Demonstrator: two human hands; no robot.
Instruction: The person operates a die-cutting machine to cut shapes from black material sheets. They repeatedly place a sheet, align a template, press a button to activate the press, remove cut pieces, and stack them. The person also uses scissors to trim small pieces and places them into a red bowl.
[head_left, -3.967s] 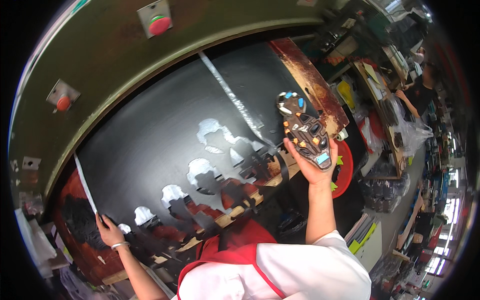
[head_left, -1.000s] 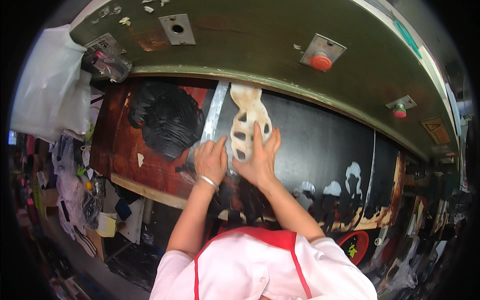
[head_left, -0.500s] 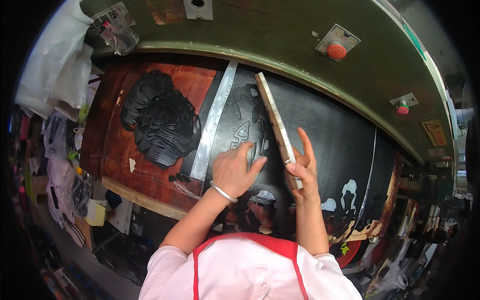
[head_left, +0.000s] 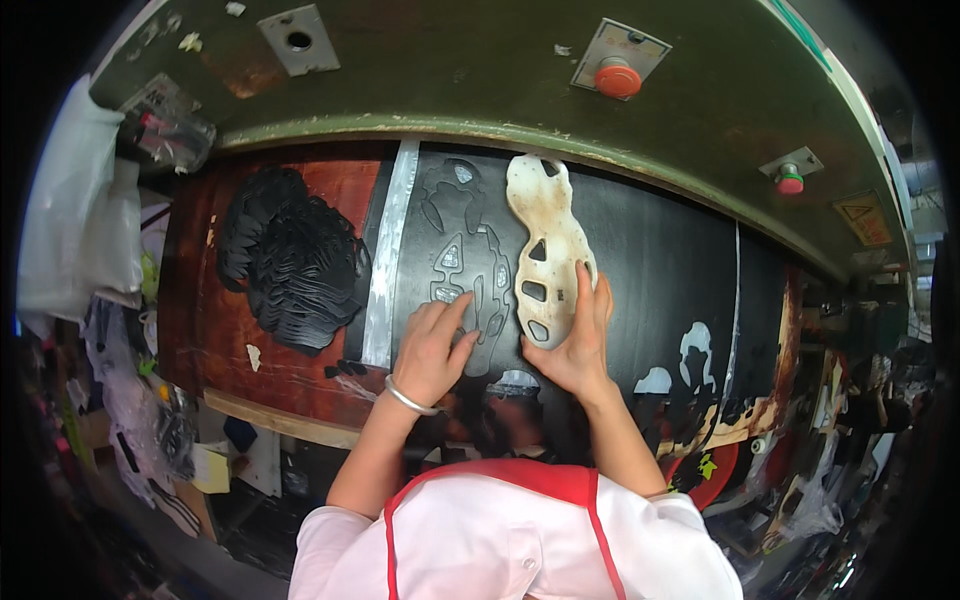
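My right hand (head_left: 578, 347) grips the near end of a white, wavy-edged cutting die (head_left: 549, 225) with several holes. Its thumb is at the lower left corner and its fingers lie along the right edge. The die lies over a black sheet (head_left: 650, 250). To its left, my left hand (head_left: 435, 345) has its thumb and fingers apart, fingertips down at the cut outlines (head_left: 462, 262) in the sheet. A matching cut piece still sits within those outlines. Whether the fingers pinch any of it cannot be made out.
Left of a pale strip (head_left: 392, 250), a heap of black cut pieces (head_left: 290, 260) rests on a reddish-brown board (head_left: 200, 330). A green machine beam (head_left: 450, 80) with a red button (head_left: 617, 78) spans the far side. Ragged cut-out gaps (head_left: 697, 355) line the sheet's near edge.
The white die has turned from standing on edge to lying face up, my right hand still on it. My left hand stays over the cut outlines, fingers slightly lower. The whole view has shifted.
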